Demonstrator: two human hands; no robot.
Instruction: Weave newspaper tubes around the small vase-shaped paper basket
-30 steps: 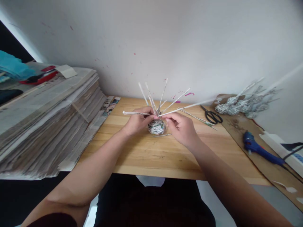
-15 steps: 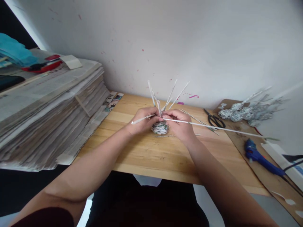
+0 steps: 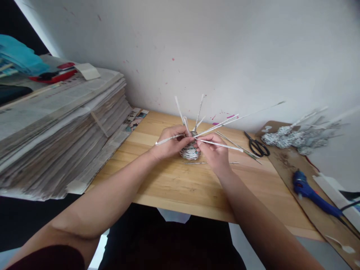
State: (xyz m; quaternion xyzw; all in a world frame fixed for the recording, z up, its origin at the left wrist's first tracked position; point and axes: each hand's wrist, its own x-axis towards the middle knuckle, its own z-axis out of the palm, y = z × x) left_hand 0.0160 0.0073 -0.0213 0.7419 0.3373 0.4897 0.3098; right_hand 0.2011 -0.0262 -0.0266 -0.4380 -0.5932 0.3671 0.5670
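The fingers (image 3: pixel 188 140) of my left hand (image 3: pixel 168 144) are drawn in almost fully, thumb pressed to the top of a small, rounded, grey-and-white woven paper body (image 3: pixel 189 153), and they have hold of it there. My right hand (image 3: pixel 218 155) is close on its other side, thumb and forefinger nearly meeting at the roots of the stiff, thin white paper sticks (image 3: pixel 179 110) that fan out of the top (which of them I pinch, if any, I cannot tell). One stick slants across my left hand, another runs out over my right-hand fingers, and a long one with a darker tip rises to the right.

The woven body sits between my hands, over the pale wooden table (image 3: pixel 174 187); whether its base touches the wood I cannot tell. A slim loose paper rod (image 3: pixel 197 163) lies just on my side of it, and black metal scissors (image 3: pixel 260 148) lie farther right. On a flat brown cardboard sheet (image 3: pixel 284 165) beyond are a blue plastic glue gun (image 3: pixel 312 193) and clustered silvery-grey woven pieces (image 3: pixel 281 138). To my left rises a thick stack of newspapers (image 3: pixel 70 131), with a red-and-black tool (image 3: pixel 54 78) on top.
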